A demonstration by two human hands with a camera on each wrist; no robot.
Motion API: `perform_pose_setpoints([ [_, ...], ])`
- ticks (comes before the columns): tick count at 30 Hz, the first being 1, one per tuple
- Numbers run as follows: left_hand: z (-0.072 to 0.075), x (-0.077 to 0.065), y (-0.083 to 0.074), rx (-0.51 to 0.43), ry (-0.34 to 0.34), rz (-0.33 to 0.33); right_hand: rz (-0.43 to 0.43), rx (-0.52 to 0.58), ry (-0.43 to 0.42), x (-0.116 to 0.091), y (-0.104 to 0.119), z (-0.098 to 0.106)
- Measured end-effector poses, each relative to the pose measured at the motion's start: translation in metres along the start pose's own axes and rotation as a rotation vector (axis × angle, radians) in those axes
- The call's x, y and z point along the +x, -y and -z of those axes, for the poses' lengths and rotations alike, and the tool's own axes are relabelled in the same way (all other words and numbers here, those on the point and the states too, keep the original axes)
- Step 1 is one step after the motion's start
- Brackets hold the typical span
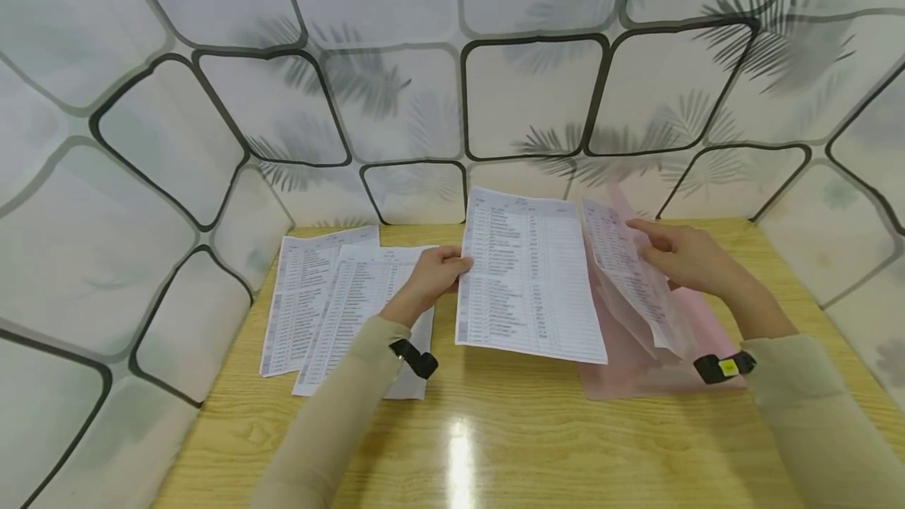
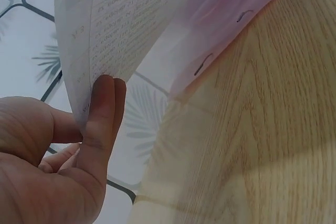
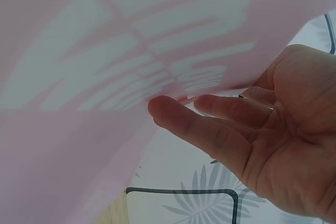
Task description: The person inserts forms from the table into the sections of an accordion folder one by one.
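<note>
A printed paper sheet (image 1: 530,281) is held up over the table, and my left hand (image 1: 440,272) pinches its left edge between thumb and fingers. The left wrist view shows the fingers (image 2: 102,114) lying along that sheet's print. To the right, my right hand (image 1: 682,254) holds up a second printed sheet (image 1: 625,265) together with a pink cover (image 1: 689,313), near their upper right edge. In the right wrist view the thumb (image 3: 181,116) is against the pink cover, which has large pale markings. The cover's lower part lies on the table.
Two printed sheets (image 1: 321,297) lie overlapping on the wooden table (image 1: 495,438) at left, partly behind my left forearm. A patterned white wall covering (image 1: 396,100) rises behind and along both sides of the table. Each wrist wears a black strap camera (image 1: 417,360).
</note>
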State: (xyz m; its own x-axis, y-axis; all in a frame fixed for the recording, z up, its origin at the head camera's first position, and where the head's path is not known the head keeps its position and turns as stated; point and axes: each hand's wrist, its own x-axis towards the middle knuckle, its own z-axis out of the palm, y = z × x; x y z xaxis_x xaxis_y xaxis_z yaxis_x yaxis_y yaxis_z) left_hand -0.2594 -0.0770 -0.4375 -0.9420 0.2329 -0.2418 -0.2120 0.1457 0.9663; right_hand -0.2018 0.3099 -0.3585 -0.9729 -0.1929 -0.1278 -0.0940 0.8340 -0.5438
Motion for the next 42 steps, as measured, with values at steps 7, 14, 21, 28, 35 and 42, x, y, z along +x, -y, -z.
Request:
perform_pose_setpoints([
  [7,-0.007,0.001,-0.003,-0.012,0.002,0.015,0.009,0.001,-0.001,0.001,0.000,0.001],
  [14,-0.014,-0.002,-0.006,-0.056,0.026,0.007,0.004,0.008,0.000,0.002,0.000,-0.001],
  [21,-0.017,-0.003,-0.009,-0.088,0.043,-0.003,0.001,0.005,0.000,0.002,-0.002,-0.001],
  [28,-0.013,-0.001,-0.012,-0.118,0.005,-0.007,0.013,0.006,0.003,0.000,0.000,0.000],
  [35,-0.022,-0.002,-0.011,-0.125,0.022,0.006,0.007,0.012,0.001,0.000,0.002,0.001],
  [42,-0.028,-0.004,-0.009,-0.118,0.066,0.033,0.007,0.019,-0.001,0.000,0.003,0.000],
])
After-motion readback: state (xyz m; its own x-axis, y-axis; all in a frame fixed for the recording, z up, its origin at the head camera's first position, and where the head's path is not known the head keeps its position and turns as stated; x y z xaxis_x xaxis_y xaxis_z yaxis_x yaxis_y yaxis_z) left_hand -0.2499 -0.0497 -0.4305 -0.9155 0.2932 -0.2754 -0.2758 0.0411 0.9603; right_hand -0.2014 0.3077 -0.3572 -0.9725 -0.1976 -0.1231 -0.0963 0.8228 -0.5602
